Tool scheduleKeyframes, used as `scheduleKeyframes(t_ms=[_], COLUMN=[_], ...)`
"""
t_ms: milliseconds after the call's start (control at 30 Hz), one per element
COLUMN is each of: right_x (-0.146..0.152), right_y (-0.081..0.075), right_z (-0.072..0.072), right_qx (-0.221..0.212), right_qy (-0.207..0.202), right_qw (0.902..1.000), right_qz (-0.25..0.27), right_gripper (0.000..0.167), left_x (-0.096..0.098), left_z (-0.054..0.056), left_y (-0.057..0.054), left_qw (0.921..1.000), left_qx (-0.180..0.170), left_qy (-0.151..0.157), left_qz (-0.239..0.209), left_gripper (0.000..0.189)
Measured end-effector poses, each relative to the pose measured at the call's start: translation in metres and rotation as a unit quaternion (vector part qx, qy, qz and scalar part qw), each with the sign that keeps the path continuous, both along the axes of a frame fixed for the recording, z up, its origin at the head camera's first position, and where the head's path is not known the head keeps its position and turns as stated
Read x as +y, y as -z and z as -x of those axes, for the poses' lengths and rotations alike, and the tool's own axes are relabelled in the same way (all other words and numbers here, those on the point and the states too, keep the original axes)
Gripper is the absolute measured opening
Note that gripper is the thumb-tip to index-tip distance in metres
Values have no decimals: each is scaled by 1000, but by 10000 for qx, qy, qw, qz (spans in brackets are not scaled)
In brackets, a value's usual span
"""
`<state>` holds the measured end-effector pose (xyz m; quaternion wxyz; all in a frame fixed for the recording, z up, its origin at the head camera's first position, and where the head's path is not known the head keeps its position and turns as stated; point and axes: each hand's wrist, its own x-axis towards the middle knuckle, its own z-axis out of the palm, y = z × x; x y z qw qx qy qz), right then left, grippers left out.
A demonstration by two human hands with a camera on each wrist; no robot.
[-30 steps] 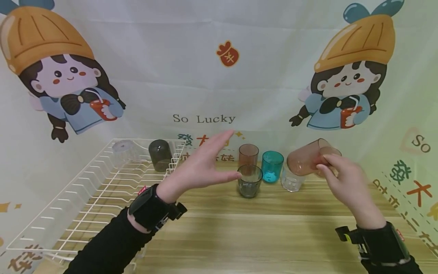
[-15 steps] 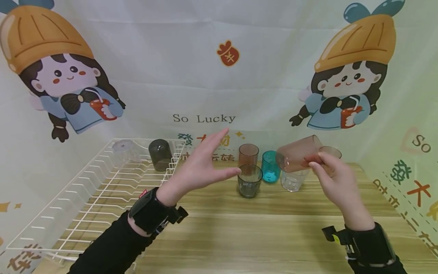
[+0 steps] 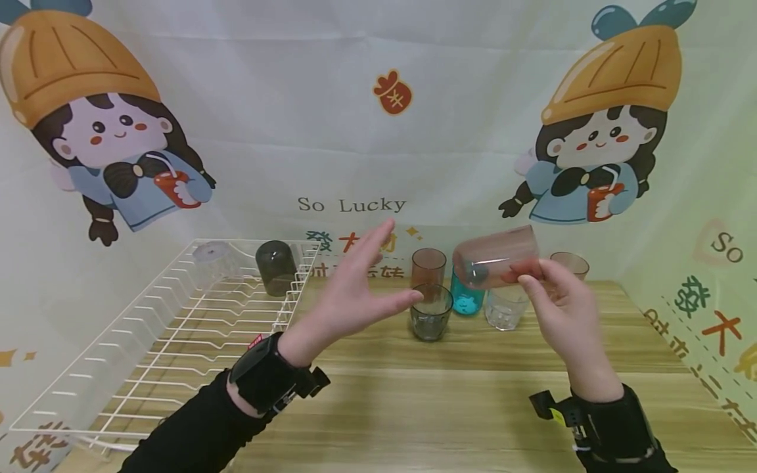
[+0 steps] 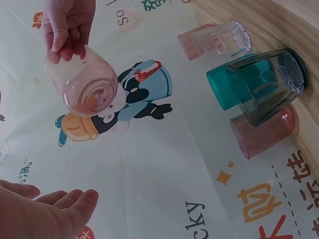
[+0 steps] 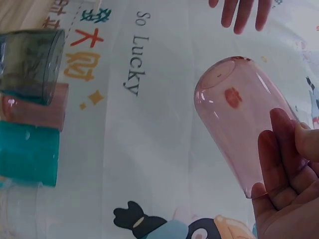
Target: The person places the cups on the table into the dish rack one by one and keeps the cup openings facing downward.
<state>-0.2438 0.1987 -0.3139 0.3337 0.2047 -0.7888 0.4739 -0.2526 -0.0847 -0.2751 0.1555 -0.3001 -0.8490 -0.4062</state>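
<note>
My right hand (image 3: 568,318) pinches a pink see-through glass (image 3: 497,253) near its rim. The glass is held tilted on its side above the table, base to the left and mouth to the right. My left hand (image 3: 355,292) is raised, thumb and fingers spread, holding nothing. In the head view its thumb tip overlaps the rim of a grey glass (image 3: 430,322); whether they touch I cannot tell. Behind stand a second pink glass (image 3: 428,263), a teal glass (image 3: 467,304), partly hidden by the held one, a clear glass (image 3: 504,314) and another pink glass (image 3: 572,261).
A white wire rack (image 3: 77,431) takes up the left side. At its far end sit an upside-down clear glass (image 3: 214,259) and an upside-down dark glass (image 3: 276,269). A printed cloth (image 3: 355,151) hangs behind the wooden table (image 3: 437,407).
My right hand has carried the pink glass leftward and slightly up, from over the clear glass to over the teal one. My left hand has shifted only a little.
</note>
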Motion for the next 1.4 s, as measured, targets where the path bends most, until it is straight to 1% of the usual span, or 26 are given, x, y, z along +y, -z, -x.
scheduleKeyframes(t_ms=[167, 267, 367, 567, 667, 733, 833, 967, 1067, 1133, 1300, 1400], right_x=[-9, -15, -20, -28, -33, -35, -40, -46, -51, -54, -59, -61], right_y=[-2, -3, -3, -5, -6, -6, -6, -6, -6, -6, -4, -3], right_z=[-2, -3, -5, -10, -13, -16, -18, -21, -23, -24, -24, -23], right_qx=[-52, -67, -113, -163, -254, -363, -482, -524, -563, -578, -460, -358], right_qy=[-313, -428, -546, -814, -890, -858, -810, -966, -1106, -1129, -1351, -1457], right_qw=[9988, 9978, 9965, 9917, 9891, 9884, 9877, 9834, 9791, 9785, 9768, 9752], right_qz=[380, 501, 626, 984, 1144, 1197, 1250, 1441, 1614, 1629, 1596, 1629], right_gripper=[17, 18, 18, 20, 20, 21, 22, 21, 19, 18, 18, 17], left_x=[1, 1, 1, 1, 1, 1, 3, 6, 8, 10, 12, 13], left_z=[-2, -3, -3, -3, -4, -4, -6, -7, -8, -9, -9, -9], left_y=[1, 2, 3, 4, 4, 4, 4, 3, 4, 4, 4, 5], left_qw=[9997, 9989, 9975, 9953, 9945, 9937, 9932, 9928, 9918, 9905, 9866, 9845], left_qx=[98, 228, 403, 647, 719, 760, 712, 553, 487, 499, 535, 471], left_qy=[17, 27, 99, 221, 256, 294, 381, 524, 644, 739, 972, 1096], left_qz=[-224, -407, -566, -681, -723, -763, -836, -923, -987, -1044, -1196, -1285], left_gripper=[98, 97, 97, 96, 97, 97, 97, 97, 96, 95, 93, 89])
